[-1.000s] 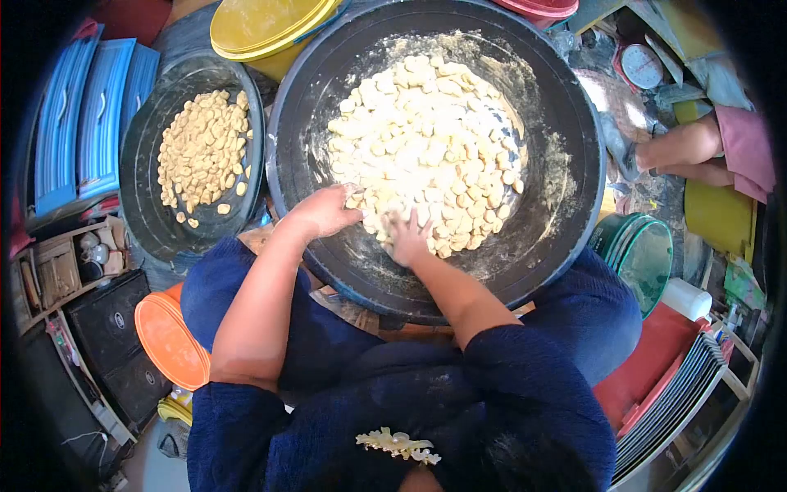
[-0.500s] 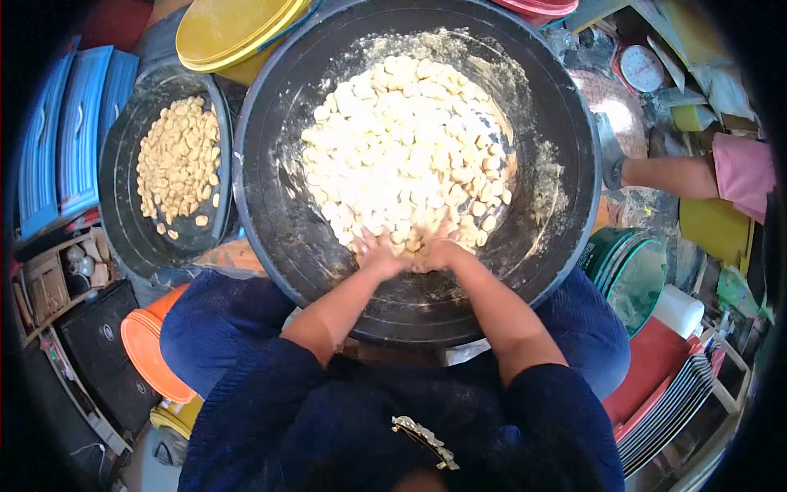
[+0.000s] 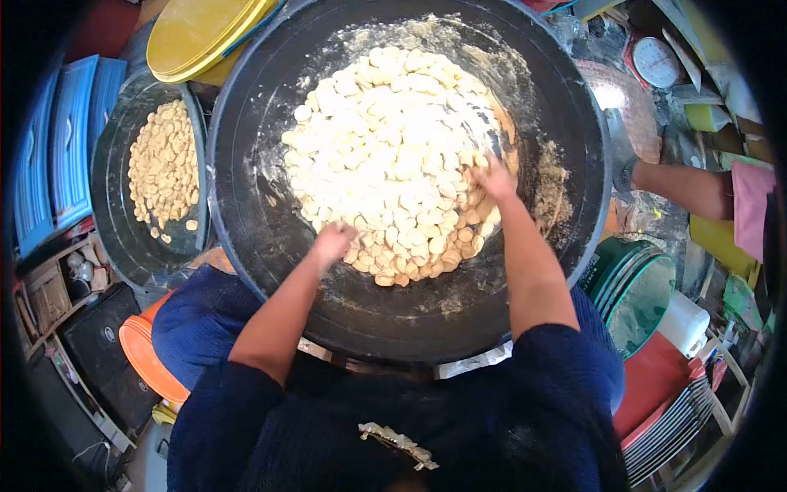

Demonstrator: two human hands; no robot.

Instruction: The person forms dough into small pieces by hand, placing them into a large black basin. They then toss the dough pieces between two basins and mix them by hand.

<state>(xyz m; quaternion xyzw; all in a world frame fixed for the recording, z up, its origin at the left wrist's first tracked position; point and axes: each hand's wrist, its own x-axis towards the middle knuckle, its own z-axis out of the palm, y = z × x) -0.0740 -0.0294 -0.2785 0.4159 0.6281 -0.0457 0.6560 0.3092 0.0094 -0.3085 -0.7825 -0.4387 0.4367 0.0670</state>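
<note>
Big tub: the black tub [image 3: 393, 328] stood before the seated person, its near side between the dark blue trouser legs [image 3: 197, 316]; whitish powder clung to its inner wall.
Main heap: rounded pale pieces [image 3: 393, 148] lay inside the big tub, spread over its floor; the middle was washed out by glare.
Small tub: a dark tub [image 3: 111, 197] stood just left of the big tub.
Second heap: tan pieces [image 3: 164, 160] lay in the small tub.
Blue panels: a blue cabinet [image 3: 70, 148] stood farther left of the big tub.
Yellow bucket: a yellow bucket [image 3: 201, 37] stood at the big tub's far left.
Green stack: green containers [image 3: 643, 303] stood near the big tub's right side.
Second person: a bare leg [image 3: 684, 189] reached in from the right, the foot near the big tub.
Left hand: the hand [image 3: 336, 239] was at the heap's near left edge, fingers curled; whether they pinched a piece could not be told.
Right hand: the hand [image 3: 496, 178] was at the heap's right edge, fingers toward the pieces, blurred; grip could not be told.
</note>
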